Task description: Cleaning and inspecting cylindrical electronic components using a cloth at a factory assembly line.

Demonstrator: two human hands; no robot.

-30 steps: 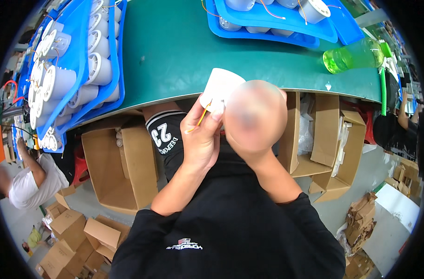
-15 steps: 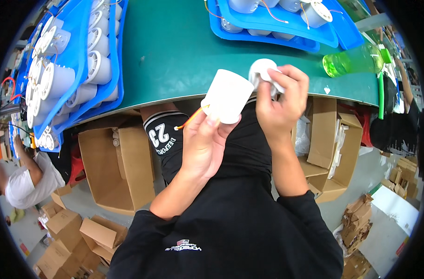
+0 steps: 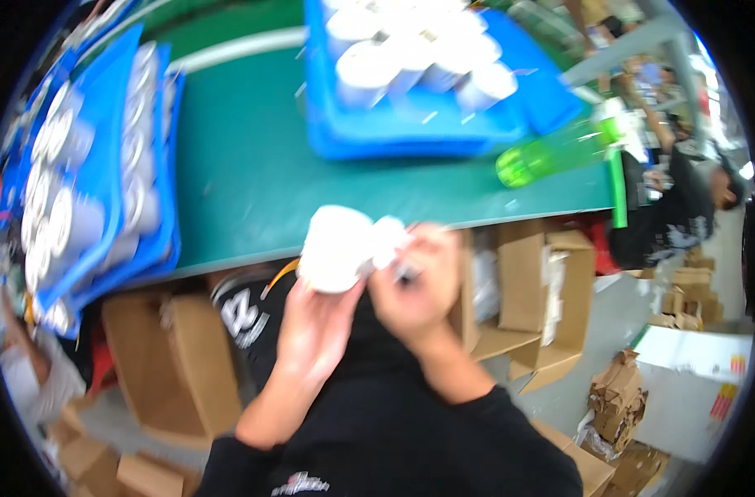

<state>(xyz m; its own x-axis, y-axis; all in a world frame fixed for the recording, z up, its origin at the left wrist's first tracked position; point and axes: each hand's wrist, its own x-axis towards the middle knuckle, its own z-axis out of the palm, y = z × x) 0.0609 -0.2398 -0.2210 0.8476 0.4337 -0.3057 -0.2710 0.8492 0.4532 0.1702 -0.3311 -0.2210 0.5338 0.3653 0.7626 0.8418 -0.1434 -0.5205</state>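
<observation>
A white cylindrical plastic housing [image 3: 334, 248] rests in my left hand [image 3: 315, 331], whose fingers are wrapped round its lower part. Orange-yellow wires [image 3: 279, 277] stick out at the housing's left side. My right hand [image 3: 423, 286] is closed on a bunched white cloth [image 3: 388, 240] and presses it to the housing's right side. Motion blurs the right fingers and the cloth. Both hands are over my lap, at the front edge of the green table [image 3: 236, 166].
Stacked blue trays [image 3: 166, 207] of similar white housings stand at the left, and another blue tray [image 3: 377, 149] at the back. A green bottle [image 3: 551, 157] lies on the right. Cardboard boxes [image 3: 158, 364] sit below the table. Other people [image 3: 667, 207] are at both sides.
The head view has shifted, so the trays and bottle appear elsewhere. My right hand has brought the cloth from apart against the housing. The left hand still holds the housing.
</observation>
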